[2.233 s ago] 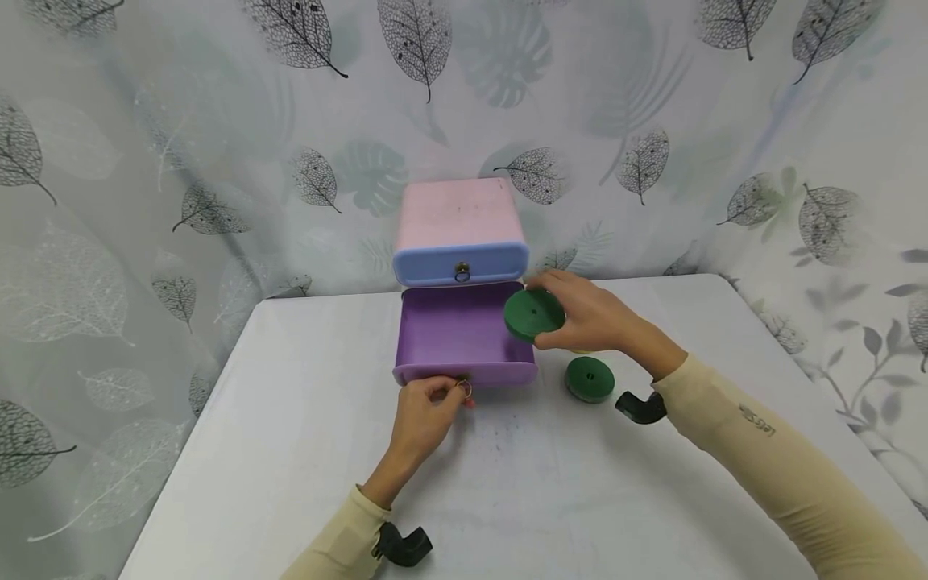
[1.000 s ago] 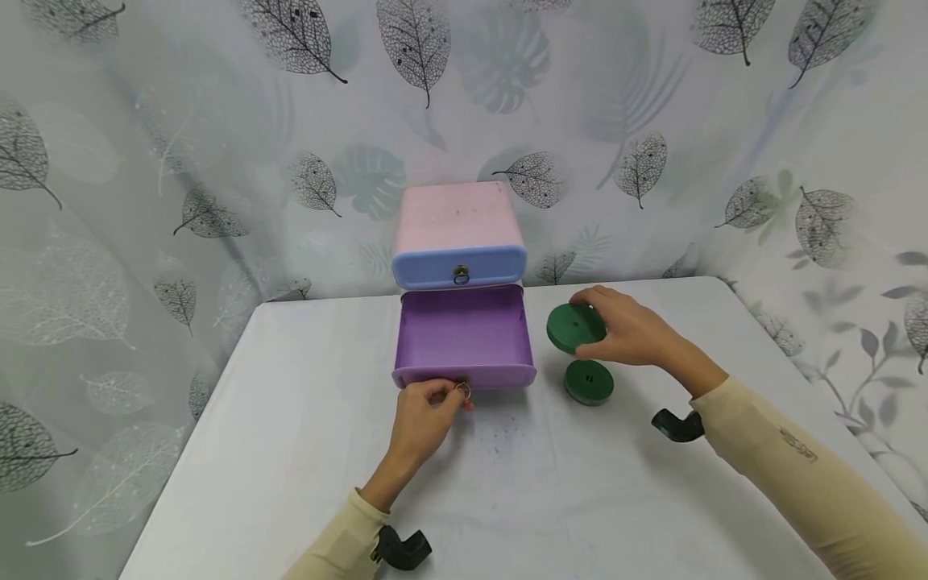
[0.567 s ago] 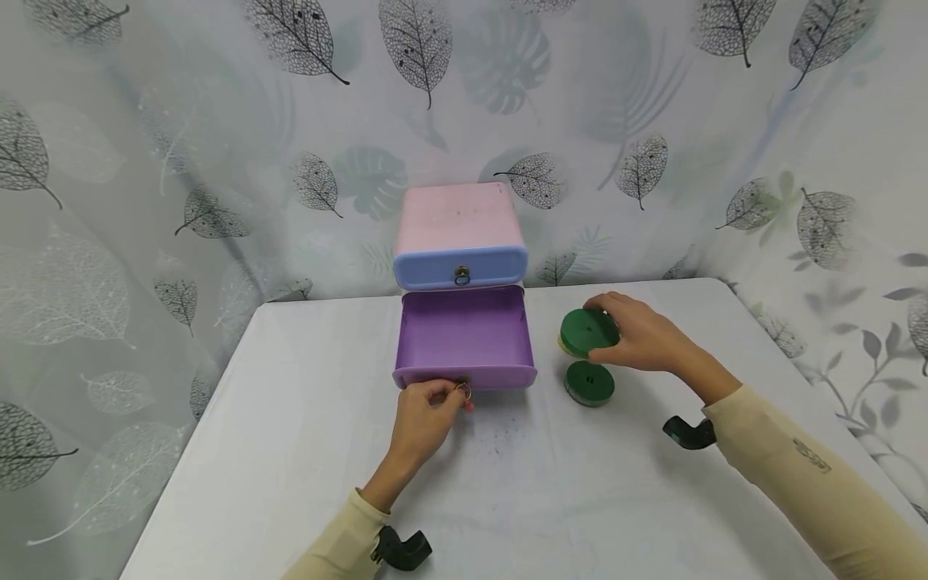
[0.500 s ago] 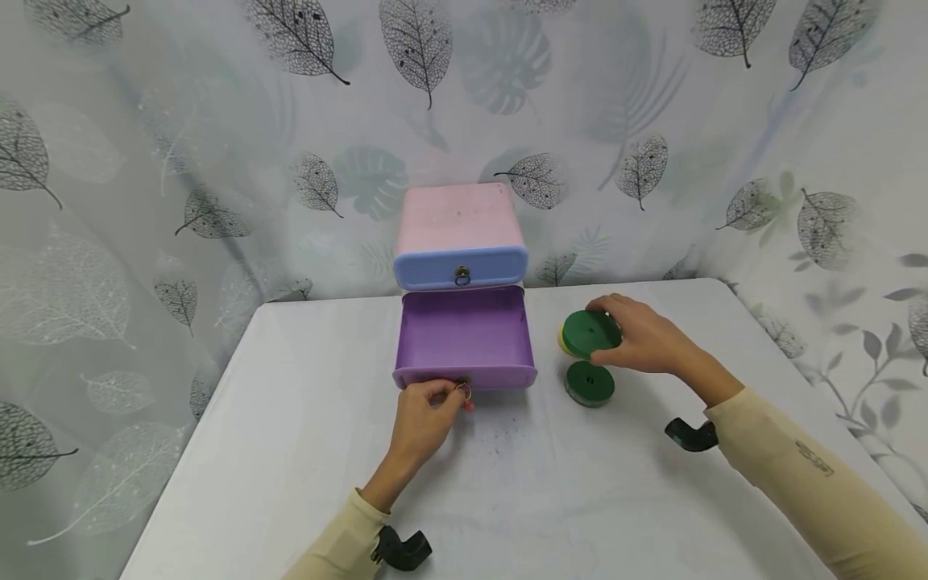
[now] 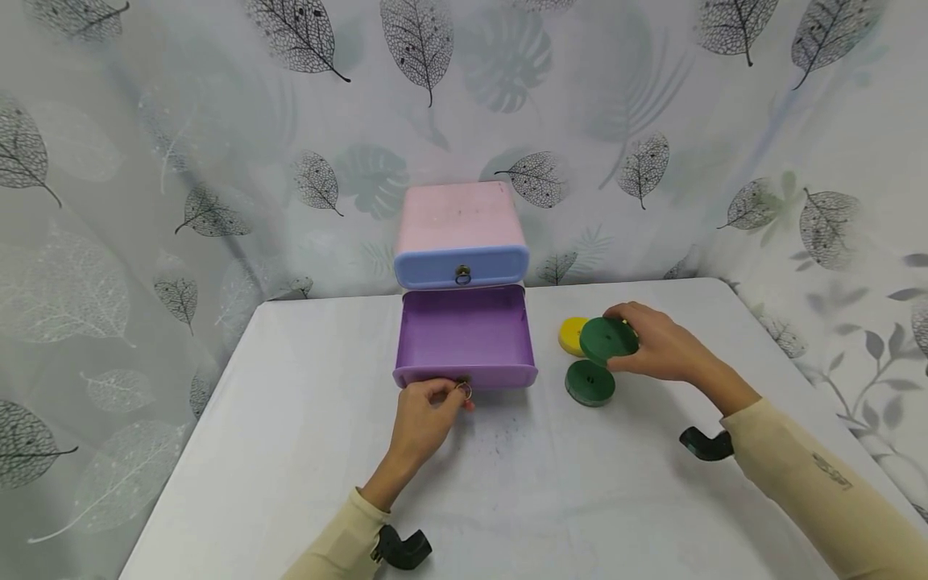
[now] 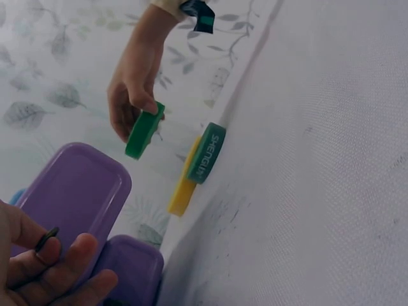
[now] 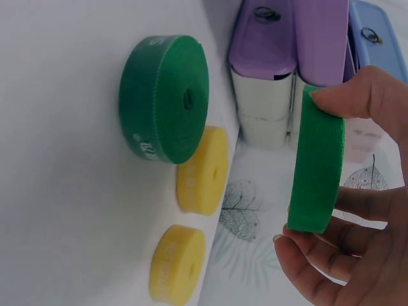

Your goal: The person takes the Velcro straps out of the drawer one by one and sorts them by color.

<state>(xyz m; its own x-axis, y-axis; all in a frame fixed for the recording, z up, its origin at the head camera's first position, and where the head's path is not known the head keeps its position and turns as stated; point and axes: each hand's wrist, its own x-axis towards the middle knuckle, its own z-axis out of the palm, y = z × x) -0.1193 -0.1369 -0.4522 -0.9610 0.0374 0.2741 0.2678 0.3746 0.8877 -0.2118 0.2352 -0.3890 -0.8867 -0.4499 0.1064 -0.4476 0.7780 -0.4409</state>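
My right hand [image 5: 663, 348] grips a green tape roll [image 5: 606, 341] by its edge, thumb on one side and fingers on the other. The roll is above the table, right of the purple drawer [image 5: 464, 330], which is pulled out with its bare floor showing. My left hand [image 5: 423, 423] pinches the ring pull [image 6: 46, 239] on that drawer's front. A second green tape roll [image 5: 590, 385] lies flat on the table below the held one. Close behind it is a yellow tape roll [image 5: 572, 333]; another yellow tape roll [image 7: 176, 266] shows in the right wrist view.
Above the open drawer sits a closed blue-fronted drawer [image 5: 428, 268] under a pink cabinet top [image 5: 460, 213]. A white cloth covers the table [image 5: 290, 419]. Leaf-patterned curtains [image 5: 239, 121] hang behind and at both sides.
My right hand has carried the green tape roll from over the drawer's right side toward the right and slightly nearer me, uncovering a yellow tape roll. My left hand stays on the ring pull.
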